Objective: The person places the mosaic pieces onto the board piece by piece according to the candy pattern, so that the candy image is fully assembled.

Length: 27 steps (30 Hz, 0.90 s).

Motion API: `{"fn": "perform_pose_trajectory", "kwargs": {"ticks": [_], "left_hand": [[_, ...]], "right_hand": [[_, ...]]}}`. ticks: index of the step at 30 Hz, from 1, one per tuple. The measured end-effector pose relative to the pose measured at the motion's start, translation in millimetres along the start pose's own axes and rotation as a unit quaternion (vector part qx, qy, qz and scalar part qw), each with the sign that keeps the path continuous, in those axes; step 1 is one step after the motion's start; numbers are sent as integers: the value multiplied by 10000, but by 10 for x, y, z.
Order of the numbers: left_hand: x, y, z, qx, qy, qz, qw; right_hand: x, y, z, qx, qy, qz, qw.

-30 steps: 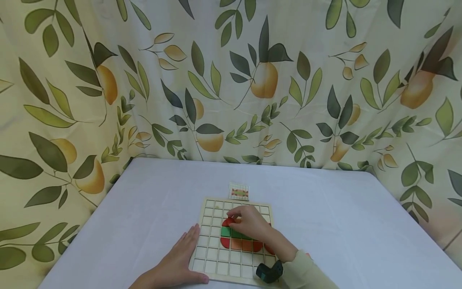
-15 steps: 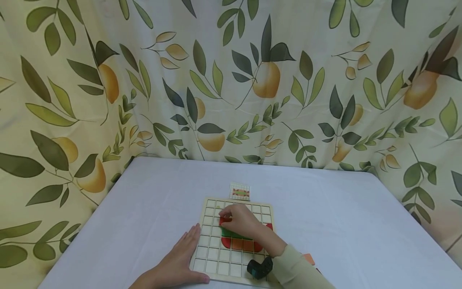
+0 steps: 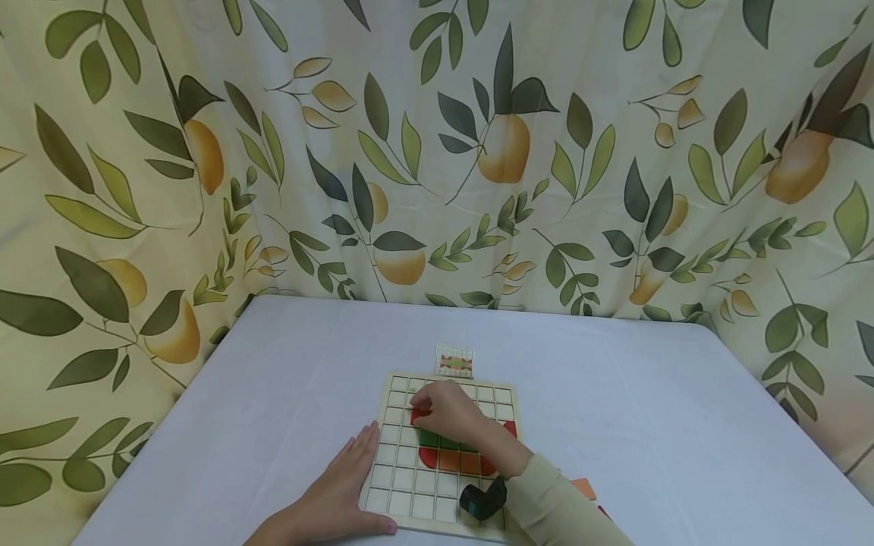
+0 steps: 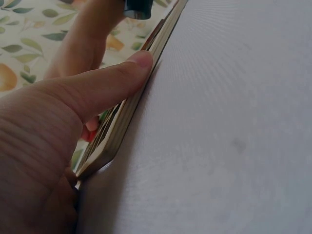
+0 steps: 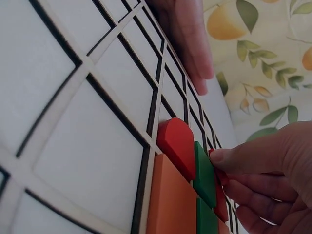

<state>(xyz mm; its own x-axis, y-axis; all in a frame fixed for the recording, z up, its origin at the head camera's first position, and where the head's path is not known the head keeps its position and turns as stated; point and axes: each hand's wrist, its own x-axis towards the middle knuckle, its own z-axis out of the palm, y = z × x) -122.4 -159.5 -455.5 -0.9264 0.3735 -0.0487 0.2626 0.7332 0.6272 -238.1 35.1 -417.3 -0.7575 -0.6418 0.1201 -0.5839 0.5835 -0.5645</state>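
My right hand (image 3: 451, 413) pinches a small red tile (image 5: 222, 175) between thumb and fingers at the upper left of the coloured pattern on the gridded board (image 3: 403, 481). In the right wrist view, the held tile is beside a green tile (image 5: 205, 173). Nearer the camera are a rounded red tile (image 5: 176, 146) and an orange tile (image 5: 170, 200), set in the grid. My left hand (image 3: 334, 493) lies along the board's left side, its fingers straight. In the left wrist view, the thumb (image 4: 117, 83) rests on the board's near edge. The right hand covers part of the pattern.
A small pattern card (image 3: 454, 362) lies just beyond the board's far edge. Loose orange (image 3: 583, 487) and red (image 3: 604, 512) tiles lie to the right, partly behind the sleeve. A white cloth covers the table (image 3: 300, 379), and a leaf-and-fruit curtain (image 3: 437, 152) hangs behind.
My right hand has shifted left across the board, carrying the red tile. A red tile at the board's right edge and loose tiles beside the sleeve show more. The left hand stays put.
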Motion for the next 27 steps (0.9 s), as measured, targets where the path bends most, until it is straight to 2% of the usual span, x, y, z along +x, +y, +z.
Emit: {"fn": "perform_pose_trajectory", "kwargs": {"ticks": [7, 27], "left_hand": [[1, -6, 4, 10, 19, 20, 10000], [4, -20, 13, 52, 8, 60, 10000]], "right_hand": [[25, 4, 42, 147, 112, -64, 9998], [26, -46, 80, 307, 245, 139, 9991]]}}
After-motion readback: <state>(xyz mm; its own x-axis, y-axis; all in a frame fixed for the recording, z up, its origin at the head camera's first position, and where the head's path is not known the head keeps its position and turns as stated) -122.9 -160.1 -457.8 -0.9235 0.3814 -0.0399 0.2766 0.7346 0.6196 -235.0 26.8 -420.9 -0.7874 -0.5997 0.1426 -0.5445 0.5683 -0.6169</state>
